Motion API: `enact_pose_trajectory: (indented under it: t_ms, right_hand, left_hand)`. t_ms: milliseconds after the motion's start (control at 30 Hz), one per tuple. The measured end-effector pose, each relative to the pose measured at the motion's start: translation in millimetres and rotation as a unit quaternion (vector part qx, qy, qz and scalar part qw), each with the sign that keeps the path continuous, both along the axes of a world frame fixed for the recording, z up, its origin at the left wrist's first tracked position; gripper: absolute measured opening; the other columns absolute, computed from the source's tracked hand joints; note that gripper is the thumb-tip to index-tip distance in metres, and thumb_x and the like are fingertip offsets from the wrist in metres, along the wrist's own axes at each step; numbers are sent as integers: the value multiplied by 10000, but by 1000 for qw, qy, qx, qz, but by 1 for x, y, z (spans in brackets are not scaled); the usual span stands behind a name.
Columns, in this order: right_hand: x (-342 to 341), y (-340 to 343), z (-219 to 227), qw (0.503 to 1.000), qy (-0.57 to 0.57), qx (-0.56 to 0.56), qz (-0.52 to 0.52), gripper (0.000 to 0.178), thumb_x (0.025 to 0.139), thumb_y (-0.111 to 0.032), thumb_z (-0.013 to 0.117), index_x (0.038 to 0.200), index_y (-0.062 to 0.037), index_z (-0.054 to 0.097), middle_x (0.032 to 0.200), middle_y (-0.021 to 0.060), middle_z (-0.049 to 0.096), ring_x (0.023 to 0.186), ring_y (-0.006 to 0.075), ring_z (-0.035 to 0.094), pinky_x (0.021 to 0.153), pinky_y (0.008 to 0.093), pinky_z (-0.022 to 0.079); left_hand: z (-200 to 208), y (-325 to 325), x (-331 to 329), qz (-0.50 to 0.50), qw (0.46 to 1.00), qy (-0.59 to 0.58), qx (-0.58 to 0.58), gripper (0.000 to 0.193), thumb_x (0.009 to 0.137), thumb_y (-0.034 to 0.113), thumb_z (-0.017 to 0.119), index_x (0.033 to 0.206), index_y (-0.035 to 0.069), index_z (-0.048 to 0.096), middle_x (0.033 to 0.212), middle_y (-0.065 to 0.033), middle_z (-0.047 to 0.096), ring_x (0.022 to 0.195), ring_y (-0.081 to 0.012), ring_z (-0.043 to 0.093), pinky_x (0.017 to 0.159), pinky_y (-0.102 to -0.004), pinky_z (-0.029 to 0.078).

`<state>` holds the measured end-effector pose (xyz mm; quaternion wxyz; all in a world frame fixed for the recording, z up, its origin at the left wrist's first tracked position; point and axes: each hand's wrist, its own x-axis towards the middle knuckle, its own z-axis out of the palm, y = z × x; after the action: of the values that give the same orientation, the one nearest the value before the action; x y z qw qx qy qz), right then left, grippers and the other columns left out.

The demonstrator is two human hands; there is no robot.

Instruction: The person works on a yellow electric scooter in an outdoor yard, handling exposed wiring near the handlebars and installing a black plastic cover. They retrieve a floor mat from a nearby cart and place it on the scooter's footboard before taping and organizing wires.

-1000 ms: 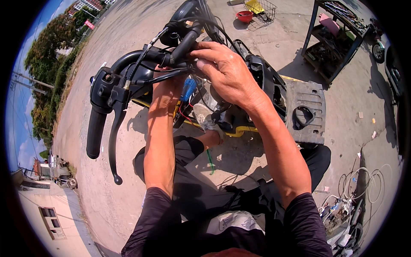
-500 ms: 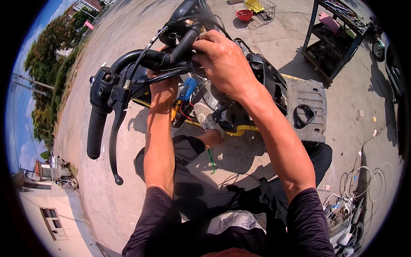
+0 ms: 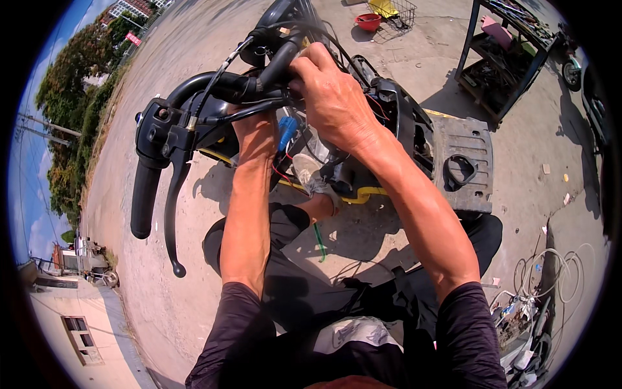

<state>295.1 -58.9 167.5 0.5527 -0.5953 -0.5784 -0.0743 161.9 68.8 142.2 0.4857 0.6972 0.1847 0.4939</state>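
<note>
A black handlebar (image 3: 280, 66) of a partly stripped two-wheeler rises in front of me. Its rubber grip (image 3: 146, 201) and brake lever (image 3: 171, 214) stick out to the left. My right hand (image 3: 334, 97) is at the middle of the bar, fingers curled inward; whatever they pinch is hidden by the hand. Under the bar, my left hand (image 3: 254, 133) reaches in among the cables, its fingers out of sight behind the bar. Beside the left wrist is a blue plastic part (image 3: 287, 131), with red wire (image 3: 280, 174) below it.
A grey ribbed plastic panel (image 3: 476, 152) lies right of the yellow-edged body (image 3: 366, 194). Farther off stand a metal tool cart (image 3: 499, 65), a red bowl (image 3: 368, 23) and a wire basket (image 3: 400, 18). Coiled pale hose (image 3: 570, 275) lies at the right.
My left hand has shifted slightly right and now covers more of the blue part. My right hand has turned a little and its fingers are curled more tightly.
</note>
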Motion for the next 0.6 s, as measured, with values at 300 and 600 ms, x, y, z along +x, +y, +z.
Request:
enact_pose_trajectory:
  t_ms: [300,600]
  right_hand:
    - [20,2,2,995,12,0,98,264,969,-118,702,1210,-32,637,1189,168,584,1066,422,639,879,494,537]
    - [24,-1,4,991,-115,-29,59,326,952,-73,696,1242,-13,558,1271,215,567,957,458,678,788,516,583]
  left_hand:
    - [-6,-4,10,-24,995,-88,-41,257,986,34,717,1235,-15,674,1147,-96,727,1006,-166,682,886,-317,556]
    - [-6,1,6,4,1000,11,23,269,999,37,695,1264,0,666,1168,-110,724,1040,-189,683,910,-329,555]
